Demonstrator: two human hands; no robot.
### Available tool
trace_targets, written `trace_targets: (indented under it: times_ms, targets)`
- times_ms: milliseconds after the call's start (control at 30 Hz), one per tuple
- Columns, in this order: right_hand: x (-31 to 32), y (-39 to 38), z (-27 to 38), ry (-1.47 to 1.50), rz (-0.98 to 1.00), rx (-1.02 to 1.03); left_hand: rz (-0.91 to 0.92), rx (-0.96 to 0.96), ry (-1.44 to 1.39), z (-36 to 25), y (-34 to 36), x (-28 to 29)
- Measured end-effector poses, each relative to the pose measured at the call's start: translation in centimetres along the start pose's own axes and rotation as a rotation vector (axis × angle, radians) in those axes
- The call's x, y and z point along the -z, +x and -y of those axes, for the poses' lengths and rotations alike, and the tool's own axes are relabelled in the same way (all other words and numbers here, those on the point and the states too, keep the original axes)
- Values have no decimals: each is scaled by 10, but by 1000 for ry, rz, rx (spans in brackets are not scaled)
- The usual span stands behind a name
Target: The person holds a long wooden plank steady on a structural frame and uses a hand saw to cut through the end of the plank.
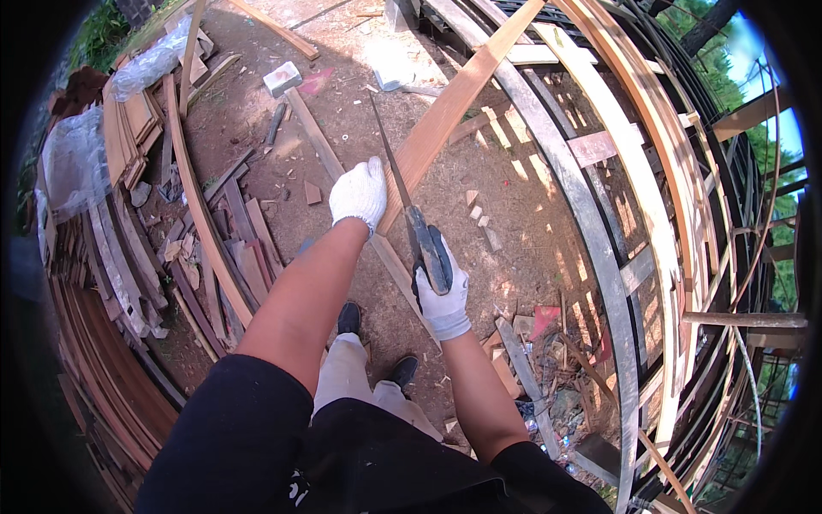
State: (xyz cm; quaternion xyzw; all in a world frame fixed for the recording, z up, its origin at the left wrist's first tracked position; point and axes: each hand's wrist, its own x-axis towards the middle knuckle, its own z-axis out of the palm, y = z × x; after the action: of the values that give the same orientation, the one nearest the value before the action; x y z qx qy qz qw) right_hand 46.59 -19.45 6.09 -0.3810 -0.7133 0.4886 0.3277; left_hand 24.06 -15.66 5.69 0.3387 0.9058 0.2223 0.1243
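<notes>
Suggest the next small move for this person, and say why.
I'd probably ease the left hand a little farther from the handsaw before any stroke: it sits at the left edge of the wooden plank, close beside the blade, while the right hand grips the handle. Whether the blade touches the wood is unclear.

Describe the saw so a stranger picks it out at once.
From the dirt ground, go to the brown plank, then the gloved right hand near its near end. The saw is in that hand. Unlike the boards, it has a dark handle and slim blade tapering to a tip.
</notes>
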Motion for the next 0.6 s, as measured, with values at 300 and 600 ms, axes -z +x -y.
trace_targets:
  times_ms: [300,600]
  targets:
    - [15,-9,-13,-34,-24,79,15,-13,-4,-13,5,-2]
    - [61,-141,13,179,48,-15,22,0,-22,0,-4,10]
